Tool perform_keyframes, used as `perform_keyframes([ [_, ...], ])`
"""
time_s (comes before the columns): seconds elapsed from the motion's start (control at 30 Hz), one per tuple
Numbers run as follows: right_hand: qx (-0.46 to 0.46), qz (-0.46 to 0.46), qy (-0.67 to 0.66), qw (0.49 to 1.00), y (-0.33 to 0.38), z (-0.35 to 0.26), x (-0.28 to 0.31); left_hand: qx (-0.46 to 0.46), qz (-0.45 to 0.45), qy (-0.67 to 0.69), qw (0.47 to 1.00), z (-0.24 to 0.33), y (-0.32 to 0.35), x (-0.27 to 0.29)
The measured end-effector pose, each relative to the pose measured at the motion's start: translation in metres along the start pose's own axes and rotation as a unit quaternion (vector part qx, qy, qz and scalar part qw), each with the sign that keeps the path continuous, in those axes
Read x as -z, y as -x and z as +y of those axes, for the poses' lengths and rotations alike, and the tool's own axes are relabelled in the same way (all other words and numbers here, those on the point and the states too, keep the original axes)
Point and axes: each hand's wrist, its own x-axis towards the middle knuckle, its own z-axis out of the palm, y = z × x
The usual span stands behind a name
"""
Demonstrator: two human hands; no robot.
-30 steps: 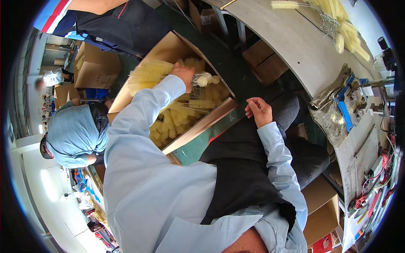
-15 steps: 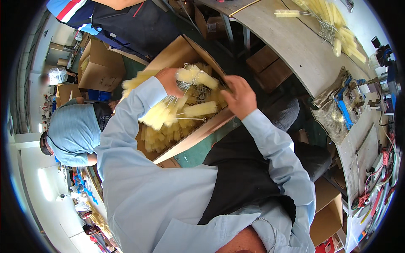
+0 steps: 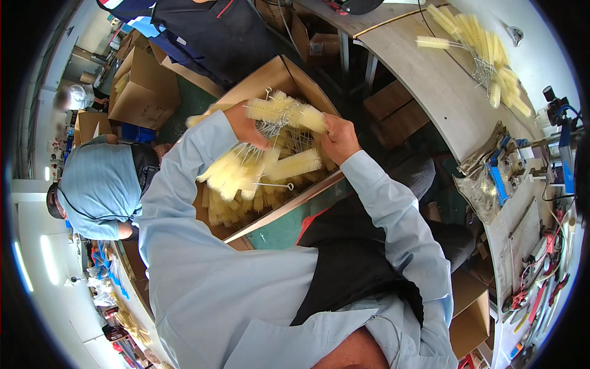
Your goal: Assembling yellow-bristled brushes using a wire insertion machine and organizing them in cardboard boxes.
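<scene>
Over the cardboard box (image 3: 307, 206), my left hand (image 3: 246, 126) is closed round a bunch of bottle brushes (image 3: 264, 109) with pale yellow bristles and twisted wire handles. Its wire stems fan out beneath my fingers. My right hand (image 3: 340, 140) pinches the bristled end of a brush (image 3: 311, 118) at the bunch's right side. More yellow brushes (image 3: 230, 206) fill the box below, lying in several directions. One brush lower down points its looped wire end (image 3: 290, 186) toward the right wall of the box. The palm side of my left hand is hidden.
On the workbench (image 3: 424, 80) at the right lie a pile of yellow brushes (image 3: 491, 52) and a blue metal fixture (image 3: 496, 175). Hand tools (image 3: 541, 277) lie further along. A person in dark clothes (image 3: 209, 37) stands beyond the box; another in blue (image 3: 101, 184) bends at the left.
My right hand has moved in from the box's right edge and closed on a brush end. My left hand keeps its hold on the bunch. The whole view has shifted slightly.
</scene>
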Motion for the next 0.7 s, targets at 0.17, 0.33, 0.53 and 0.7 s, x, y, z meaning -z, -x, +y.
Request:
perform_keyframes([
  [0.17, 0.080, 0.006, 0.069, 0.994, -0.017, -0.033, 0.022, -0.015, -0.016, 0.037, 0.999, 0.019, 0.021, 0.020],
  [0.33, 0.140, -0.055, 0.144, 0.978, -0.031, -0.071, 0.055, -0.048, -0.043, 0.065, 0.996, 0.024, 0.035, 0.022],
  [0.53, 0.137, -0.097, 0.182, 0.969, -0.003, -0.076, 0.089, -0.006, -0.107, 0.130, 0.986, 0.031, 0.023, -0.003],
  [0.7, 0.132, -0.014, 0.216, 0.967, 0.043, -0.036, 0.136, 0.046, -0.121, 0.110, 0.985, 0.017, 0.019, -0.020],
])
